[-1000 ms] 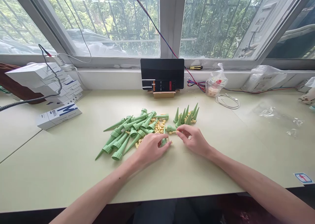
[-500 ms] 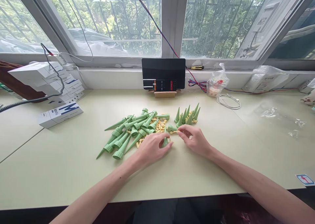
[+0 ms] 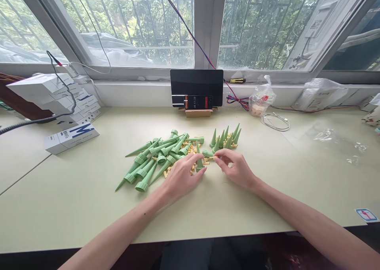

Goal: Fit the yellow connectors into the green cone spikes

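My left hand [image 3: 184, 171] curls round a green plastic watering spike [image 3: 198, 158] that stands tip up on the table, thumb and fingers at its sides. My right hand [image 3: 234, 165] pinches a small yellow plastic piece [image 3: 211, 158] between thumb and fingertips. Just left of that piece another green spike [image 3: 206, 153] lies on its side. A heap of loose green spikes [image 3: 145, 168] lies left of my left hand, several with their hollow ends showing. Small yellow pieces [image 3: 186, 154] are scattered beside the heap, partly hidden by my left hand. Behind my right hand, several spikes with yellow fittings [image 3: 228, 139] stand upright.
A black tablet [image 3: 196, 84] with a phone [image 3: 198, 102] before it leans at the back on a cardboard stand [image 3: 198, 113]. White boxes [image 3: 71, 137] sit at left. A bagged item [image 3: 261, 97], a coiled white cable [image 3: 275, 122] and clear plastic wrap [image 3: 325, 135] lie at right.
My left hand has shifted slightly up and left around the upright spike, whose cone now shows more. My right hand keeps its pinch in nearly the same place.
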A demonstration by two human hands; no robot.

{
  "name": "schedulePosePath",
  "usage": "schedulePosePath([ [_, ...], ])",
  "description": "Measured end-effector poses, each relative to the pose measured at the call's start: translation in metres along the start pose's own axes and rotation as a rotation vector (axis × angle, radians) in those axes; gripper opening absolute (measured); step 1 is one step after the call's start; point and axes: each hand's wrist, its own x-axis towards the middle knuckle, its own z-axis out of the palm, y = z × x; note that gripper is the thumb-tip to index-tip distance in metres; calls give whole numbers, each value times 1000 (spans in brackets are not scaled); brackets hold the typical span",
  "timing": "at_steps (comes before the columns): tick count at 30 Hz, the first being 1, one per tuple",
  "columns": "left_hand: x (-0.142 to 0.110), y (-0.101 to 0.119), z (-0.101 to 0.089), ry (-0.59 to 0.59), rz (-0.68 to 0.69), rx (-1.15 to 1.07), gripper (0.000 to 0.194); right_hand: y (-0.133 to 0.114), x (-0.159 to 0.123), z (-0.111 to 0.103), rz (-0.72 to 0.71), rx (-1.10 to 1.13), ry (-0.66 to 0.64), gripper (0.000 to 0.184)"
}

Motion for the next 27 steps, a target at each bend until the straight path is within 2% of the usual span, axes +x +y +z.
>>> schedulePosePath([
  [11, 0, -2, 2, 79, 3, -23, 27, -2, -1, 1, -44, 18, -17, 17],
  [19, 0, -1, 2, 36, 4, -80, 27, -2, -1, 1, -48, 19, -44, 16],
  [27, 0, -1, 2, 39, 73, -106, 28, -3, -1, 1, -50, 10, -42, 19],
])
